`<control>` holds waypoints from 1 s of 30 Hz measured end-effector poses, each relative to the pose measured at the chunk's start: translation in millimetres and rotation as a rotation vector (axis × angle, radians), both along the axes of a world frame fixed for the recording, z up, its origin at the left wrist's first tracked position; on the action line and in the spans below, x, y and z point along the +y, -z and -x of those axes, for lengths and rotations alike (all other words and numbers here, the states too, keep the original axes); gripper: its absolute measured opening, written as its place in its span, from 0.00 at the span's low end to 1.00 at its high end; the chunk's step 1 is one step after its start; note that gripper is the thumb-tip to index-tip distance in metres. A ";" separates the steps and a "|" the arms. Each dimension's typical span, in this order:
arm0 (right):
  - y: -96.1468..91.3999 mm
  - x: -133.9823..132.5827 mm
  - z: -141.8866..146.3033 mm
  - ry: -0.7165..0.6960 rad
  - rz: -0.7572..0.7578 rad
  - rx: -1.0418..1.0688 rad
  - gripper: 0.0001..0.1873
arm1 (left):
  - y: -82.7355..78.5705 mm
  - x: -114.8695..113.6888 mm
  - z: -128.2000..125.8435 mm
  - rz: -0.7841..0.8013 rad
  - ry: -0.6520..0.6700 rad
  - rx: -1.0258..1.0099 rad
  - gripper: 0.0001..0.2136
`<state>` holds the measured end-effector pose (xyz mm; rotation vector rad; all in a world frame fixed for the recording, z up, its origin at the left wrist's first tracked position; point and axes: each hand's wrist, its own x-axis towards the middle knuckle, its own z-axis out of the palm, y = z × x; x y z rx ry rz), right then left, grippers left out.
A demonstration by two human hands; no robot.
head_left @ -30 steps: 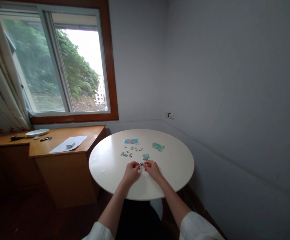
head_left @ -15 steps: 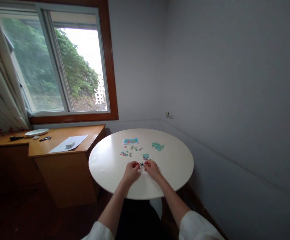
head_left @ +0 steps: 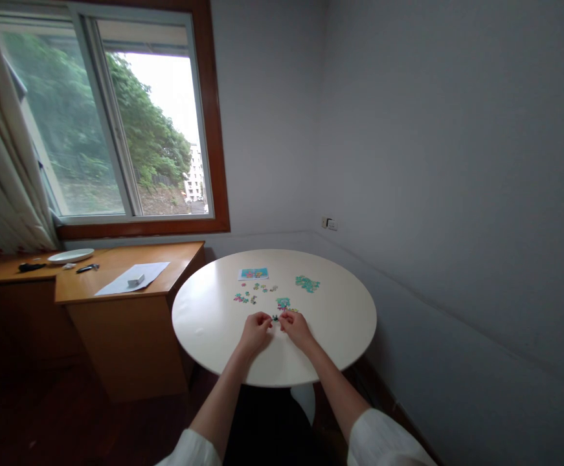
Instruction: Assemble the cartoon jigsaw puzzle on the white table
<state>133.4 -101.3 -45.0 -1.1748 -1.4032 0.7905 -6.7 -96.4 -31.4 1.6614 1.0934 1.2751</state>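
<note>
On the round white table [head_left: 204, 323] my left hand [head_left: 256, 330] and my right hand [head_left: 296, 327] rest side by side, fingers pinched together on small dark jigsaw pieces [head_left: 274, 318] between them. Just beyond my right hand lies a small joined teal cluster [head_left: 283, 302]. Loose coloured pieces [head_left: 246, 298] are scattered further out. A larger teal joined section [head_left: 307, 283] lies at the right. A small picture card [head_left: 253, 274] lies at the far side.
A wooden desk [head_left: 121, 304] stands left of the table, bearing a sheet of paper [head_left: 133, 277] with a small box, a white plate [head_left: 71, 256] and dark small items. A window is behind it. Grey walls close in on the right, with a socket [head_left: 330, 224].
The hands stay pinched on the pieces in the same spot. Only the camera has shifted slightly.
</note>
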 end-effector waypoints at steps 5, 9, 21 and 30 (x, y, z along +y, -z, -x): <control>0.7 0.8 -0.6 0.003 -0.004 0.011 0.09 | -2.2 -1.1 0.0 0.018 -0.009 0.010 0.05; 2.4 2.2 -0.7 0.017 -0.003 -0.010 0.09 | -4.5 -3.3 0.3 0.020 -0.007 0.002 0.05; -0.9 0.7 0.7 0.013 -0.018 0.038 0.12 | -3.8 -2.5 0.3 0.019 -0.001 -0.007 0.05; 3.1 2.0 0.4 -0.007 -0.011 0.034 0.12 | 2.3 1.6 0.0 0.003 0.006 0.019 0.06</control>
